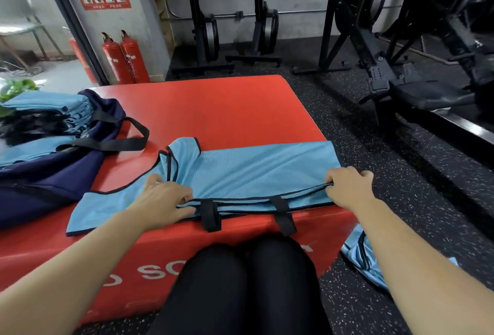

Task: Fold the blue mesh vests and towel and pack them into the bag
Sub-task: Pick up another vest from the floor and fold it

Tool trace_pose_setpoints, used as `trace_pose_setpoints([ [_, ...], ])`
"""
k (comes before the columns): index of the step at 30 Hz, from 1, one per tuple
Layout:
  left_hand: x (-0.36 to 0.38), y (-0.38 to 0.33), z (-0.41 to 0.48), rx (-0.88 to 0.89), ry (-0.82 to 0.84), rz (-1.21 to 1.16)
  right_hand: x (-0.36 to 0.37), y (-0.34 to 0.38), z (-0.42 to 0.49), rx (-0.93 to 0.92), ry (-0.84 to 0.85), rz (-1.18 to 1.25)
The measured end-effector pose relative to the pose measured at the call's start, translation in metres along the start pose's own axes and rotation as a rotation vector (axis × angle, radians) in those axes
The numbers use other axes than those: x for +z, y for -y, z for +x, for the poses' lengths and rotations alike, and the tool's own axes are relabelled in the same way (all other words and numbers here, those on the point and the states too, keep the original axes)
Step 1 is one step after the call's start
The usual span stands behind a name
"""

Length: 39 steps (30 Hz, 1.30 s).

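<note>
Midway through the task, by the look of it. Pinches the near hem of 1 blue mesh vest (254,168) at 2 points. Left hand (163,198) curled on the edge, fingers on top and thumb tucked at the fold. Right hand (347,187) clamped likewise on the hem's right end.

Between the 2 grips: a doubled hem with 2 black straps (209,214) over the front edge of the red mat (240,110), toward the knees. Beyond the grips: flat, smooth vest fabric on the mat. Just left of the left grip: the shoulder and neck part, open and not yet folded in.

Well to the left of the left grip: the navy bag (53,179), open on the mat, with a stack of folded vests (53,110) already inside. Under that stack, something dark, possibly the towel, too dim at the frame's edge to tell. Below and right of the right grip, down on the floor: a second vest (357,257), crumpled and unfolded.

Done so far: several vests folded and packed. Left to do: finish this fold, pack the vest, then fold and pack the 1 on the floor, plus the towel if not already in the bag.
</note>
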State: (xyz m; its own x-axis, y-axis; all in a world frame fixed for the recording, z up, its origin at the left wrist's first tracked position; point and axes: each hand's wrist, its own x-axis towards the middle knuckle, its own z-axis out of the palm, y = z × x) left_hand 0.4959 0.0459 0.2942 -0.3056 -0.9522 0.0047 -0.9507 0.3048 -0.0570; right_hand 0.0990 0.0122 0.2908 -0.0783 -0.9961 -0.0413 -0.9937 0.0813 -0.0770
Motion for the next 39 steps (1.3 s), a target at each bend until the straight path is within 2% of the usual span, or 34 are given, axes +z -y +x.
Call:
trace_pose_setpoints([
  [9, -0.008, -0.004, -0.007, 0.068, 0.072, 0.016, -0.006, -0.003, -0.015, -0.035, -0.036, -0.063],
  [14, -0.008, -0.003, -0.009, 0.032, -0.017, -0.034, -0.009, -0.008, -0.022, 0.007, -0.235, 0.002],
  [18, -0.005, -0.008, -0.01, 0.037, 0.109, -0.008, 0.002, -0.008, -0.032, -0.027, -0.011, -0.146],
  [21, -0.019, -0.016, -0.006, 0.02, 0.16, -0.056, -0.002, -0.005, -0.031, -0.008, -0.045, -0.107],
  [24, -0.037, -0.028, 0.008, -0.012, 0.077, -0.078, -0.016, 0.009, -0.028, 0.022, -0.156, -0.045],
  [27, -0.038, -0.04, 0.033, 0.026, -0.018, -0.117, -0.018, 0.035, -0.02, -0.031, -0.213, -0.011],
  [30, -0.024, -0.059, 0.053, 0.073, 0.133, -0.183, -0.002, 0.056, -0.006, -0.118, -0.1, 0.082],
  [33, -0.01, -0.074, 0.062, 0.091, 0.281, -0.145, 0.013, 0.057, 0.01, -0.088, 0.058, 0.131],
  [39, 0.022, -0.081, 0.079, 0.032, 0.309, -0.053, 0.033, 0.033, 0.039, -0.032, 0.127, 0.045],
])
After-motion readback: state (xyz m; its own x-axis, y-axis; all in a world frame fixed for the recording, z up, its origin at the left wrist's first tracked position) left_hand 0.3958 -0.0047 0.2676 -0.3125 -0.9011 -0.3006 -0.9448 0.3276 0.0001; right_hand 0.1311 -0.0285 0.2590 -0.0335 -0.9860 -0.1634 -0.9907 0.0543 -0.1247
